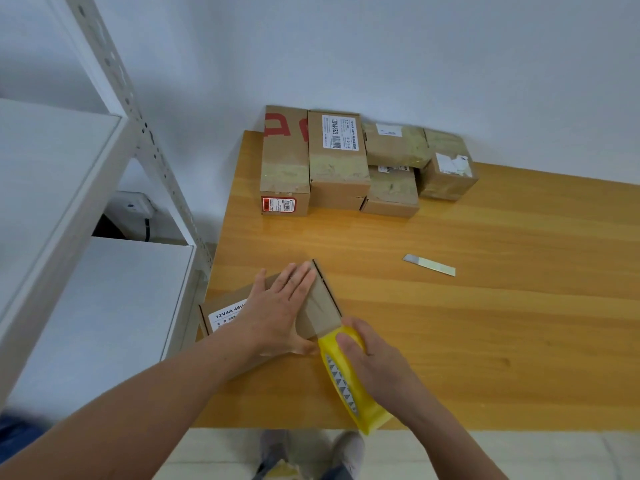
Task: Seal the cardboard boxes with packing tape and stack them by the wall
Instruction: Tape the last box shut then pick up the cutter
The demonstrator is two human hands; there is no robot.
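Soft, even light is filling the scene, probably from overhead — the sealed boxes point(337, 157) are throwing only faint shadows onto the white wall point(415, 46). A pale sheen is lying across the wooden tabletop point(485, 323). Wide-angle distortion is bending the shelving upright point(130, 109) at left; the shoes point(346, 452) at the bottom edge are showing blurred.

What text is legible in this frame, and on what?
"12V4A 48W": white label on the near box, partly hidden behind the left hand.
"12V4A-5525": label on the tall stacked box.
Red print on the leftmost box: cut off, unreadable.
Red-bordered label, torn label, tape roll core: too small.
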